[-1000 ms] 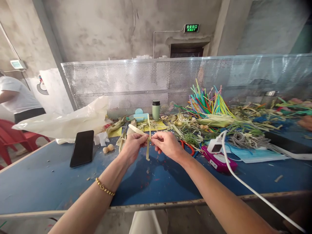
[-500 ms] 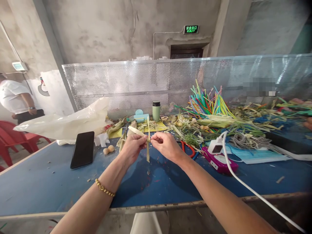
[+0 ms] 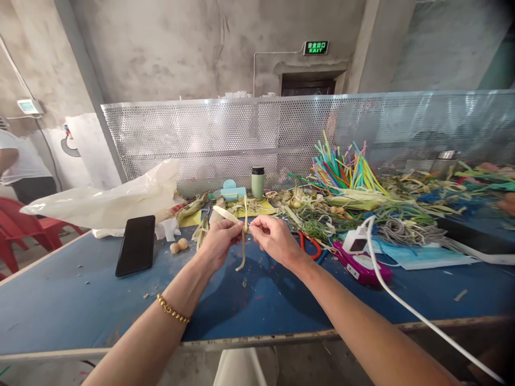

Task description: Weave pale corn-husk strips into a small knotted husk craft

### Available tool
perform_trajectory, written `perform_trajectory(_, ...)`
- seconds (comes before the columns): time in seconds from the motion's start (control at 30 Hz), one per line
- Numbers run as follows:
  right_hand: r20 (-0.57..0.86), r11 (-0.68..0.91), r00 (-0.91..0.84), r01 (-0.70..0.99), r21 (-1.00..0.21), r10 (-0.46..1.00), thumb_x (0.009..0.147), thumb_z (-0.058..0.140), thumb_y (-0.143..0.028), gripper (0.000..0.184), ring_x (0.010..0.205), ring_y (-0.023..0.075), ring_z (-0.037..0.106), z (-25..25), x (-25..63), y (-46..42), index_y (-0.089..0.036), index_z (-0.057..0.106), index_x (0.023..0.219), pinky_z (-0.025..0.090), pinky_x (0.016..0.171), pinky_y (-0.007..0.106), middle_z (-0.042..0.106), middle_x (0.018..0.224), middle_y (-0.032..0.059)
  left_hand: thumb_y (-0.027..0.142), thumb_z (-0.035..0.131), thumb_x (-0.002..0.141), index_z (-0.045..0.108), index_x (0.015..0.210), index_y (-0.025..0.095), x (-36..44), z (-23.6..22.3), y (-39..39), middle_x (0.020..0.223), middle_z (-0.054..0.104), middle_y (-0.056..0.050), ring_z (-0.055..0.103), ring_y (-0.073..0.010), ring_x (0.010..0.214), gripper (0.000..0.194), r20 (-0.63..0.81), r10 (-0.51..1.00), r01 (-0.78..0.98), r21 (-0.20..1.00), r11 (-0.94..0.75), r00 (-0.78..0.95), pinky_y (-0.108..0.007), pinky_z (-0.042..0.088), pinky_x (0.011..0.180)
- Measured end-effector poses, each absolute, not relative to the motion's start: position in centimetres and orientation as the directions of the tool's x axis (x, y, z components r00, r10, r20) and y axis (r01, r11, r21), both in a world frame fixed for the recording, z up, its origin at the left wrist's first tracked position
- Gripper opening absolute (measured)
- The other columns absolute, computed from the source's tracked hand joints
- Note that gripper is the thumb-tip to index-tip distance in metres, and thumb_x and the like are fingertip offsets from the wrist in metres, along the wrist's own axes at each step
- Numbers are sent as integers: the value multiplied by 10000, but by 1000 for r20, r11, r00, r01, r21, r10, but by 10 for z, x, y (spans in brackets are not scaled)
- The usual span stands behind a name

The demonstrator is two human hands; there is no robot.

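Note:
Both hands meet above the middle of the blue table. My left hand is closed on a pale corn husk, whose broad part fans out behind the fingers. A narrow husk strip runs upright past the left fingertips, one end pointing up and the other hanging down with a curl. My right hand pinches at this strip from the right, thumb and index finger together. What exactly lies between the right fingertips is too small to see clearly.
A black phone and two small wooden balls lie left. Right are red-handled scissors, a purple power strip with a white cable, and a husk heap. Behind stand a green flask and colourful pipe cleaners.
The strip's hanging end has swung left and curled. Both hands stay almost in place, the right fingers shifting slightly. At far left, the person in white has moved further left.

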State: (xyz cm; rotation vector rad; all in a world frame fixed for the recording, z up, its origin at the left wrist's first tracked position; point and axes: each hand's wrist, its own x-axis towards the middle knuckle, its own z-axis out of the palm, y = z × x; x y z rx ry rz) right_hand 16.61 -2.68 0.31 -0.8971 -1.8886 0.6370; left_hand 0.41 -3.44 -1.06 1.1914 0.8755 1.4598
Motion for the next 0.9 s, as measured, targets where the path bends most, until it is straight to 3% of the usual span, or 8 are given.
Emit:
perform_trajectory(0.17,432,506,-314,215,-835,845,885,597,-452,286,412,101,442,3,167,-23,-203,555,748,356,423,229,522,528,-43,448,863,682,693,658,120,7,-11,-40,621,674,-76,625,-163,562,371,246,961,-137,964,-229,125,-277,410,561)
perform_trajectory(0.4,547,597,-249,223,-771,799,868,624,-445,276,519,139,549,-4,165,-16,-215,535,742,414,487,247,584,591,-9,505,886,654,707,713,106,9,-4,-46,694,703,-88,665,-176,557,441,170,954,-215,970,-117,249,-287,438,558)
perform_trajectory(0.57,538,589,-248,230,-775,806,890,611,-418,254,540,150,578,-3,166,-18,-218,530,755,446,521,253,612,613,-1,477,920,608,721,695,96,9,-6,-43,670,690,-80,637,-155,540,439,202,947,-210,966,-151,249,-286,434,555)
perform_trajectory(0.67,565,612,-241,241,-753,789,893,609,-402,259,591,157,608,-2,167,-18,-218,525,732,476,569,258,632,655,8,445,898,650,720,682,111,8,-7,-43,641,671,-70,615,-150,530,380,222,939,-199,965,-172,264,-289,422,541)
perform_trajectory(0.9,605,632,-186,292,-718,774,903,589,-398,264,567,145,531,-3,167,-16,-220,525,719,412,544,256,587,619,-5,358,880,684,704,670,123,9,-3,-47,628,634,-45,586,-133,540,294,238,928,-224,959,-176,287,-288,421,561)
